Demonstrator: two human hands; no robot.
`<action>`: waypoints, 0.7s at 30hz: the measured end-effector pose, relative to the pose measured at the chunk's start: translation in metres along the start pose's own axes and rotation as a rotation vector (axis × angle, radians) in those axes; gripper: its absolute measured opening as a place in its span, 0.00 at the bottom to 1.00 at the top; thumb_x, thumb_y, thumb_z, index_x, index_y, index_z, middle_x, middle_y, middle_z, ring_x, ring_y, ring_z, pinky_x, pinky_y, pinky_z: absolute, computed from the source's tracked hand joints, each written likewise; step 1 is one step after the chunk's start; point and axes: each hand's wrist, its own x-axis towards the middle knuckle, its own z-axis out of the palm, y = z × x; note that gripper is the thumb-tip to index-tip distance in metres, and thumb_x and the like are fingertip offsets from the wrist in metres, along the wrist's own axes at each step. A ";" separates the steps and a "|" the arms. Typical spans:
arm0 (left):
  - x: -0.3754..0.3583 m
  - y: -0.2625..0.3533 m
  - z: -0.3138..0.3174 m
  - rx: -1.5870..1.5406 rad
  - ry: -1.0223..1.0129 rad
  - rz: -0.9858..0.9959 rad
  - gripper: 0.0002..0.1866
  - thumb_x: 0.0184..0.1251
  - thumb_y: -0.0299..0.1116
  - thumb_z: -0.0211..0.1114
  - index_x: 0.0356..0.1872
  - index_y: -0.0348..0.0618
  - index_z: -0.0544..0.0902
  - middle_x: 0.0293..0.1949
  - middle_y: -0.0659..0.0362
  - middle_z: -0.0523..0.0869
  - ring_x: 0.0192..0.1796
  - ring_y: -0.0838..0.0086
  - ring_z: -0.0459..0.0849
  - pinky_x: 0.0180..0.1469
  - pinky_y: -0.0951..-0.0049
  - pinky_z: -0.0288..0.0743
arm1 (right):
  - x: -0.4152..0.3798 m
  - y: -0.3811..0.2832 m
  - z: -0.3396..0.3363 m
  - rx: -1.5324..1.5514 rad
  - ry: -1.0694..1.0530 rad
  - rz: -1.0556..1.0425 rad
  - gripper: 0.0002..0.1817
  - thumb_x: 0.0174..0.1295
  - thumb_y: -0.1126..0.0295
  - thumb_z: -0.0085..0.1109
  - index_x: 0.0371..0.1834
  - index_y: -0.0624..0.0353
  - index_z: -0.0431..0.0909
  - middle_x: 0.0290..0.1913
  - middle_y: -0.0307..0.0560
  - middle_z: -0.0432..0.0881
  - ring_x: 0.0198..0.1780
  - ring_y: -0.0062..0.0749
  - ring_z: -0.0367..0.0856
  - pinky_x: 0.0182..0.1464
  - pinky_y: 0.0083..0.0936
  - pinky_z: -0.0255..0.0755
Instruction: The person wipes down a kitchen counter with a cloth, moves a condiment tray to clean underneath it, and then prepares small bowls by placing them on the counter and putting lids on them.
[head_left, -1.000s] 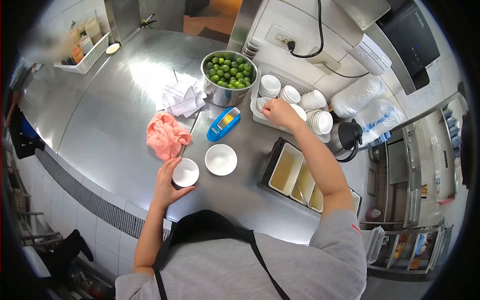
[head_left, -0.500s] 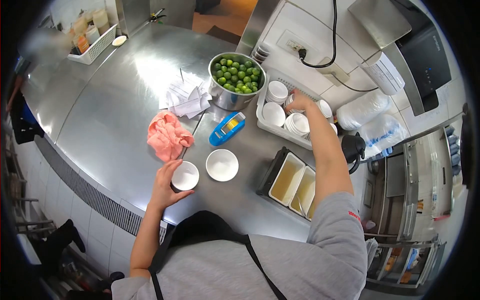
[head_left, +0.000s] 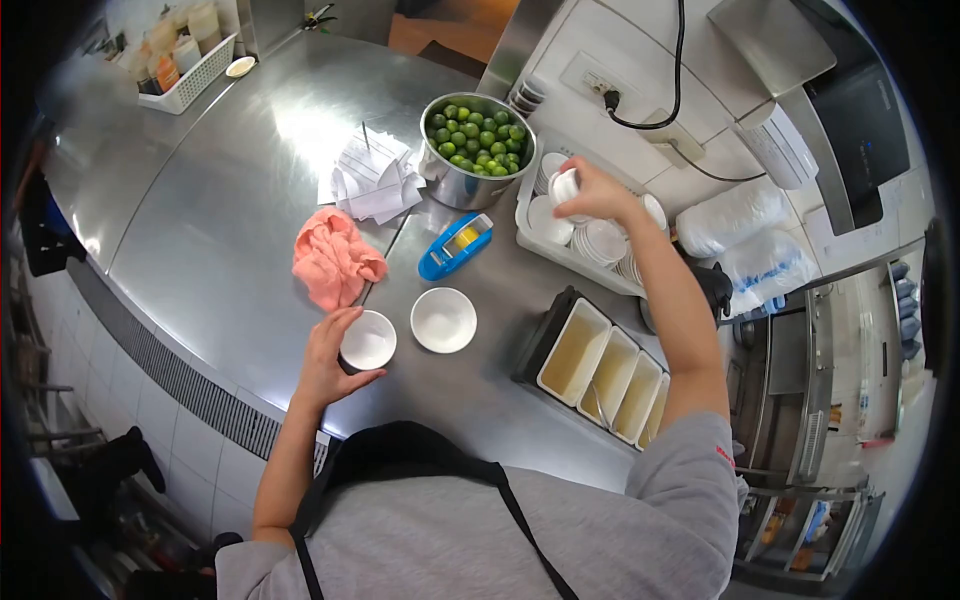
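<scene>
My left hand (head_left: 328, 362) curls its thumb and fingers round the side of a small white bowl (head_left: 369, 341) on the steel counter. Just right of it stands a second, wider white bowl (head_left: 444, 321), its inside facing up. Over the white plastic basket (head_left: 523, 213), my right hand (head_left: 595, 190) pinches a small white cup (head_left: 564, 187), tilted and raised above the others. Stacks of white cups and bowls (head_left: 603, 242) fill the basket below, partly covered by my right hand and forearm.
A pot of limes (head_left: 474, 150), papers (head_left: 372, 178), a pink cloth (head_left: 336, 260) and a blue tape dispenser (head_left: 455, 246) stand on the counter. Near my right arm is a black holder (head_left: 541, 345) with several pale bins and a utensil. Plastic-wrapped packs (head_left: 765, 265) lie by the wall.
My right hand has risen out of the basket with a small white cup and moved slightly left. My right arm has uncovered more of the bins. My left hand keeps its hold.
</scene>
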 end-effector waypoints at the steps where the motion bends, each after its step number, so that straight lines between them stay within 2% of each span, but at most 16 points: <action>1: 0.000 0.000 -0.001 0.000 -0.002 0.002 0.42 0.31 0.46 0.75 0.54 0.43 0.70 0.53 0.54 0.73 0.56 0.59 0.70 0.57 0.63 0.61 | 0.000 -0.005 0.012 -0.070 -0.032 -0.028 0.45 0.25 0.54 0.69 0.54 0.59 0.64 0.44 0.60 0.73 0.46 0.51 0.74 0.51 0.32 0.68; 3: 0.000 0.001 -0.002 0.012 -0.010 0.000 0.42 0.31 0.45 0.75 0.54 0.43 0.70 0.53 0.54 0.72 0.56 0.59 0.69 0.57 0.63 0.61 | 0.002 -0.001 0.031 -0.142 -0.065 -0.062 0.45 0.27 0.54 0.69 0.54 0.59 0.64 0.44 0.61 0.73 0.46 0.51 0.74 0.51 0.31 0.68; 6: -0.001 0.001 -0.002 0.028 -0.016 0.003 0.42 0.32 0.45 0.75 0.54 0.43 0.70 0.53 0.54 0.72 0.56 0.59 0.69 0.57 0.63 0.61 | 0.010 0.010 0.054 -0.152 0.003 0.007 0.44 0.29 0.52 0.67 0.54 0.59 0.65 0.46 0.62 0.71 0.47 0.54 0.73 0.52 0.32 0.68; 8: -0.001 0.001 -0.002 0.016 -0.009 0.001 0.41 0.32 0.44 0.75 0.54 0.43 0.70 0.53 0.54 0.72 0.56 0.59 0.69 0.57 0.63 0.61 | 0.006 0.015 0.059 -0.273 0.063 0.021 0.44 0.30 0.52 0.67 0.55 0.59 0.64 0.48 0.63 0.70 0.49 0.55 0.72 0.52 0.33 0.67; 12: 0.000 0.002 -0.002 0.010 -0.007 0.007 0.41 0.32 0.44 0.75 0.54 0.43 0.70 0.53 0.54 0.72 0.56 0.59 0.69 0.57 0.63 0.61 | 0.006 0.000 0.051 -0.443 0.021 0.087 0.46 0.30 0.52 0.67 0.57 0.59 0.63 0.49 0.63 0.71 0.50 0.55 0.71 0.53 0.33 0.67; 14: 0.000 0.003 -0.003 0.007 -0.015 0.007 0.41 0.32 0.44 0.75 0.54 0.42 0.70 0.53 0.54 0.72 0.56 0.59 0.69 0.57 0.63 0.61 | 0.013 0.004 0.049 -0.299 -0.107 0.066 0.47 0.29 0.52 0.68 0.57 0.61 0.62 0.49 0.62 0.72 0.50 0.52 0.72 0.52 0.32 0.67; 15: 0.001 0.004 -0.004 0.004 -0.016 0.006 0.41 0.32 0.44 0.75 0.54 0.42 0.69 0.53 0.54 0.72 0.56 0.59 0.69 0.57 0.63 0.61 | 0.012 0.004 0.048 -0.297 -0.104 0.067 0.47 0.29 0.52 0.68 0.57 0.61 0.62 0.49 0.62 0.72 0.50 0.52 0.72 0.52 0.32 0.67; 17: 0.001 0.004 -0.004 0.006 -0.023 0.003 0.42 0.32 0.44 0.75 0.54 0.42 0.69 0.53 0.53 0.72 0.56 0.58 0.69 0.58 0.63 0.60 | 0.010 0.004 0.043 -0.029 -0.165 0.135 0.48 0.27 0.53 0.68 0.56 0.62 0.62 0.49 0.61 0.73 0.51 0.48 0.73 0.52 0.29 0.67; 21: 0.000 0.001 -0.001 -0.016 -0.019 -0.001 0.42 0.32 0.44 0.75 0.54 0.42 0.69 0.53 0.52 0.72 0.56 0.57 0.69 0.58 0.62 0.60 | 0.004 0.001 0.041 0.030 -0.110 0.139 0.47 0.26 0.54 0.69 0.55 0.64 0.63 0.47 0.59 0.74 0.50 0.45 0.74 0.51 0.28 0.67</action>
